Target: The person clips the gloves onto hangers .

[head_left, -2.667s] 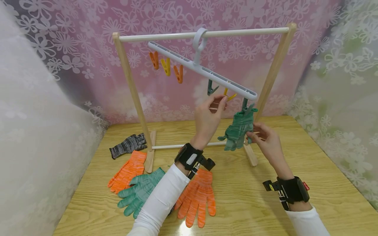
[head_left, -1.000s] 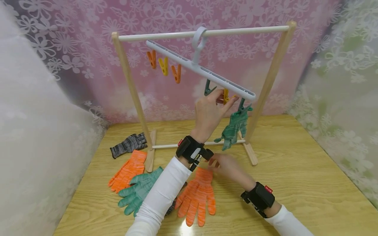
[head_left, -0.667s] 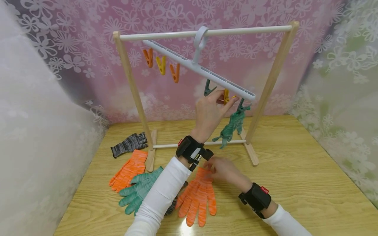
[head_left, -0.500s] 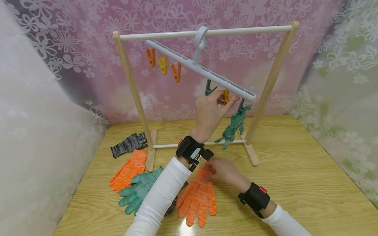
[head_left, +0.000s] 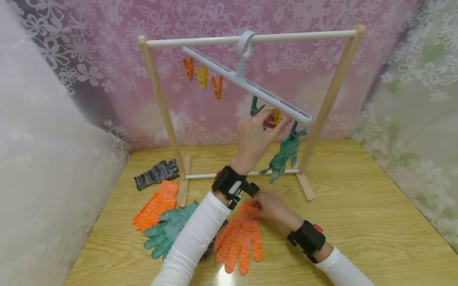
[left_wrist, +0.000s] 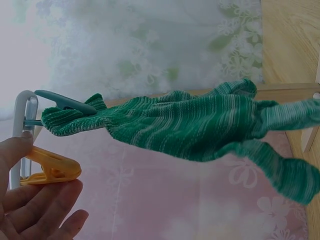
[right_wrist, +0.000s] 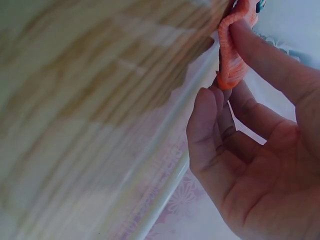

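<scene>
In the head view my left hand (head_left: 252, 139) is up at the right half of a pale grey clip hanger (head_left: 264, 95). Its thumb and fingers pinch a yellow clothespin (left_wrist: 55, 167), seen close in the left wrist view. Just beyond, a green knitted glove (head_left: 285, 155) hangs by its cuff from a dark green clothespin (left_wrist: 65, 102). Low over the table, my right hand (head_left: 277, 210) has the cuff of an orange knitted glove (head_left: 240, 242) between thumb and fingers; the right wrist view shows the orange cuff (right_wrist: 231, 60) there. That glove's fingers point toward me.
The hanger hooks over the white top bar (head_left: 297, 37) of a wooden rack. Orange and yellow clothespins (head_left: 202, 77) hang at its left. On the table lie a grey-black glove (head_left: 157, 174), another orange glove (head_left: 157, 206) and a green glove (head_left: 169, 230), partly behind my left sleeve (head_left: 193, 242).
My right hand has left the hanging green glove and moved down and left to the orange glove's cuff. My left hand has taken hold of the yellow clothespin.
</scene>
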Motion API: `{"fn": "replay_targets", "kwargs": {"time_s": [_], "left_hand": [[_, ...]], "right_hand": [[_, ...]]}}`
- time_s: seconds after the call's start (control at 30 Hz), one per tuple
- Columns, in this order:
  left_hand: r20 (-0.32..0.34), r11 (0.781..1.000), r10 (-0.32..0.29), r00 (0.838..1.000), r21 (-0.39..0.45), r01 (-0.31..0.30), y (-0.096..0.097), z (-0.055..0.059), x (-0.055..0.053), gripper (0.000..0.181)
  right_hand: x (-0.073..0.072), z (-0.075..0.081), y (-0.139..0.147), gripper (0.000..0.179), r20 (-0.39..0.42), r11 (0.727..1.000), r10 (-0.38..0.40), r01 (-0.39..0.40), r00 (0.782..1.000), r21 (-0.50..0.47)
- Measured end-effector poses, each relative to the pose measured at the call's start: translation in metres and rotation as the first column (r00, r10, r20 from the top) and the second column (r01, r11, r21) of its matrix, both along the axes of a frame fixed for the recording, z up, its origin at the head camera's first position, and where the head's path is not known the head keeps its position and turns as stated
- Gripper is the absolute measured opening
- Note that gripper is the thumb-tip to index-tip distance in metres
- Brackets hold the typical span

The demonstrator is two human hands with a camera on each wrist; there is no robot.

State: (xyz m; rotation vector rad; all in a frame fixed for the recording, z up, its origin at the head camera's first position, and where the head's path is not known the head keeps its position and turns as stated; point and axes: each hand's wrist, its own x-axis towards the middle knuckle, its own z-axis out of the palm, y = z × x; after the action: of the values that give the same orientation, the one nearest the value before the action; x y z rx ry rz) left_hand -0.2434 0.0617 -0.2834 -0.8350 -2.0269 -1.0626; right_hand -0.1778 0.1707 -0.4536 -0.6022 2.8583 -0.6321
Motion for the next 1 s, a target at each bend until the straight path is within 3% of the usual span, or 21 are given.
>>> {"fn": "replay_targets", "kwargs": {"time_s": [0.43, 0.6, 0.73, 0.83, 1.0], "left_hand": [[0.084, 0.996, -0.063, 0.995, 0.065, 0.057, -0.002, -0.001, 0.002, 0.034], [0.103, 0.993, -0.085, 0.991, 0.093, 0.076, -0.002, -0.001, 0.003, 0.033], [0.100, 0.992, -0.093, 0.991, 0.096, 0.084, -0.003, 0.000, 0.004, 0.033], [0.092, 0.992, -0.095, 0.991, 0.092, 0.086, -0.003, 0.001, 0.004, 0.033], [0.084, 0.990, -0.107, 0.991, 0.099, 0.099, -0.004, 0.002, 0.006, 0.033]], "right_hand": [[-0.016, -0.002, 0.027, 0.027, 0.042, 0.990, 0.003, 0.004, 0.999, -0.144], [-0.029, -0.002, 0.043, 0.029, 0.067, 0.976, 0.018, -0.003, 0.998, -0.216], [-0.035, 0.000, 0.056, 0.034, 0.127, 0.949, 0.031, 0.010, 0.991, -0.314], [-0.038, 0.002, 0.066, 0.039, 0.194, 0.914, 0.037, 0.045, 0.980, -0.402], [-0.043, 0.000, 0.079, 0.044, 0.268, 0.899, -0.015, 0.131, 0.963, -0.418]]}}
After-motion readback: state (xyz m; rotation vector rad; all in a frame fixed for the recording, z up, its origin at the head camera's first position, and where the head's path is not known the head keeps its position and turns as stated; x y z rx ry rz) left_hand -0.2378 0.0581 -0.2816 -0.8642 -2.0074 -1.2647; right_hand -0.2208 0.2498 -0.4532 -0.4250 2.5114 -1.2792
